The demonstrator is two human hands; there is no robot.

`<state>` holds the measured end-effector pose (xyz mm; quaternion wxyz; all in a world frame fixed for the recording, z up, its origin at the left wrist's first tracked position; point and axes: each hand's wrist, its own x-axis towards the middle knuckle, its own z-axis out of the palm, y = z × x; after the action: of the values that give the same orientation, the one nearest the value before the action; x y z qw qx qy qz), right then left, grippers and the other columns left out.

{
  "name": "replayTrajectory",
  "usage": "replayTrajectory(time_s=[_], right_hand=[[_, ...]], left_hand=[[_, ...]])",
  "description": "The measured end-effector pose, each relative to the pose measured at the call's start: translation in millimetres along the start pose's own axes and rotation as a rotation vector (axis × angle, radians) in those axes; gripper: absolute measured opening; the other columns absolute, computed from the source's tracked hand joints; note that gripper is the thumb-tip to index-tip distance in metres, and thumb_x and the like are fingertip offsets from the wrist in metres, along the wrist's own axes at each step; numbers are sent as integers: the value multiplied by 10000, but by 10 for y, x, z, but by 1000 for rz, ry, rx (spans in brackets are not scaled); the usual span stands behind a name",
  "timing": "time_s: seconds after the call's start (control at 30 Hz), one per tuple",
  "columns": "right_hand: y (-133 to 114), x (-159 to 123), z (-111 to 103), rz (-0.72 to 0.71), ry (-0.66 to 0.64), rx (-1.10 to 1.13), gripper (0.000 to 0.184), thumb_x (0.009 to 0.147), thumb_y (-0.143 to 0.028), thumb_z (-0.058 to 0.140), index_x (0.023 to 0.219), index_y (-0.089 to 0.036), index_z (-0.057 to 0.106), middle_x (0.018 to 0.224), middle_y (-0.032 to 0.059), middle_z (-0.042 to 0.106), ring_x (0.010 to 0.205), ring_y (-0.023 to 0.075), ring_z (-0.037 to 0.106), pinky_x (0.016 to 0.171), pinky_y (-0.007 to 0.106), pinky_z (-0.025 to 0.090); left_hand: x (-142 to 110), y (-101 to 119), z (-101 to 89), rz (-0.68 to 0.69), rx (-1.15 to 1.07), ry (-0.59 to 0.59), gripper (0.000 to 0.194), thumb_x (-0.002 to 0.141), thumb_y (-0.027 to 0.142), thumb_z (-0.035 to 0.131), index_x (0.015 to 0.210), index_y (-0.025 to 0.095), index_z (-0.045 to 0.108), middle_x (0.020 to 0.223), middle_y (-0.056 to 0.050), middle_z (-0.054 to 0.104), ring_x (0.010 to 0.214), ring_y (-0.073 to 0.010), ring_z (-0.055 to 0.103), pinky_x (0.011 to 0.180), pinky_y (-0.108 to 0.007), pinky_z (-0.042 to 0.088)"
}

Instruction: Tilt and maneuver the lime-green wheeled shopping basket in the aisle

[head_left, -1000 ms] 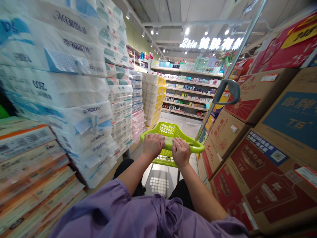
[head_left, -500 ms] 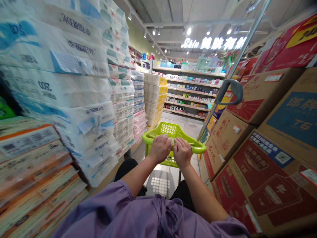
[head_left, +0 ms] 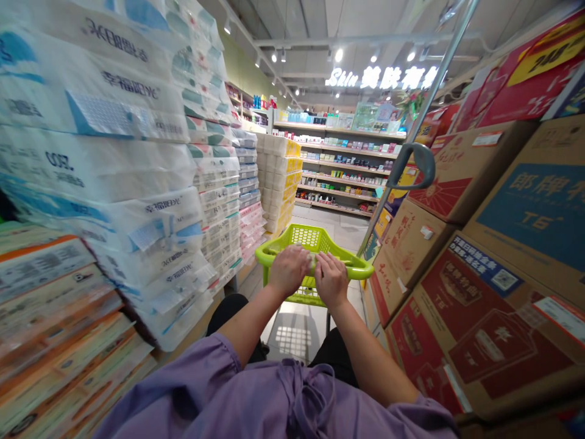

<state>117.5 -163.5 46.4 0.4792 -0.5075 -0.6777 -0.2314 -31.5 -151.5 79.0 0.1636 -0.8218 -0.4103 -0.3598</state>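
A lime-green plastic shopping cart (head_left: pixel 311 235) stands straight ahead of me, with holes in its basket walls. My left hand (head_left: pixel 291 270) is closed over the middle of its handle, and its fingers look slightly blurred. Right beside it, my right hand (head_left: pixel 331 279) curls its fingers over the same handle. Both forearms reach forward from purple sleeves. Between my arms, the cart's basket casts a dotted patch of light and shade on the floor.
Plastic-wrapped tissue packs (head_left: pixel 132 146) rise high on my left. Cardboard cartons (head_left: pixel 484 347) are stacked on my right, beside a slanted metal pole with a grey loop handle (head_left: pixel 423 166). Shelves of small products (head_left: pixel 342 161) stand beyond the tiled aisle (head_left: pixel 315 214).
The stacks on the left have come nearer and slid outward, and the view has shifted slightly to the right. Both hands stay on the cart's handle.
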Motion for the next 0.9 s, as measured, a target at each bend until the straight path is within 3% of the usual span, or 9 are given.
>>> replayTrajectory(time_s=[0.1,0.27,0.37,0.47,0.57,0.63,0.7,0.8,0.9], right_hand=[[-20,2,-21,19,-15,10,309,921,-228,444,1093,-176,696,1141,88,696,1142,244,586,999,413,378],[5,32,-111,79,-71,87,359,942,-253,378,1094,-148,685,1109,114,701,1122,257,597,977,425,416],[-8,87,-197,102,-93,166,406,959,-282,344,1243,-132,591,1149,131,680,1084,235,617,938,391,460],[-118,133,-237,-19,-120,158,454,958,-291,354,1376,-149,459,1285,135,601,1194,235,547,988,395,429],[-291,148,-213,-150,-179,60,438,939,-315,427,1358,-196,475,1350,118,550,1277,264,461,1030,435,365],[-389,163,-185,-153,-201,5,368,917,-322,492,1264,-217,547,1317,106,570,1228,271,489,1008,432,364],[-435,203,-168,-127,-203,-9,244,904,-304,520,1110,-217,615,1211,97,619,1129,254,537,972,405,380],[-371,300,-176,-85,-193,-17,143,895,-287,523,936,-205,632,987,87,651,979,238,562,915,380,407],[-197,371,-199,0,-159,-16,180,895,-231,487,991,-180,630,905,82,644,909,231,562,885,371,433]], left_hand=[[38,-1,-3,-127,-9,-8,314,971,316,368,1158,178,580,1160,-113,638,1119,-249,544,951,-435,423],[51,176,-63,46,-126,-60,379,973,384,349,1232,216,570,1262,-84,609,1229,-261,471,1041,-453,353],[49,254,-79,8,-217,-55,493,982,440,261,1359,190,455,1324,-110,568,1237,-267,475,1018,-447,375],[77,202,-83,-29,-347,-13,573,988,471,152,1449,168,306,1355,-134,540,1223,-250,508,988,-415,408],[137,34,-107,-120,-432,30,587,996,422,44,1465,142,259,1337,-127,557,1191,-220,546,956,-347,434],[173,-92,-131,-212,-340,13,572,1002,402,67,1444,128,306,1316,-142,571,1181,-224,555,938,-351,437],[183,-183,-149,-247,-159,-83,537,1003,407,151,1374,130,422,1219,-162,631,1110,-245,597,903,-388,440],[134,-229,-147,-170,78,-237,494,995,407,237,1233,138,577,942,-144,718,904,-257,659,825,-404,429],[58,-210,-110,-81,168,-232,496,992,403,253,1222,133,599,884,-134,723,844,-254,659,787,-392,398]])
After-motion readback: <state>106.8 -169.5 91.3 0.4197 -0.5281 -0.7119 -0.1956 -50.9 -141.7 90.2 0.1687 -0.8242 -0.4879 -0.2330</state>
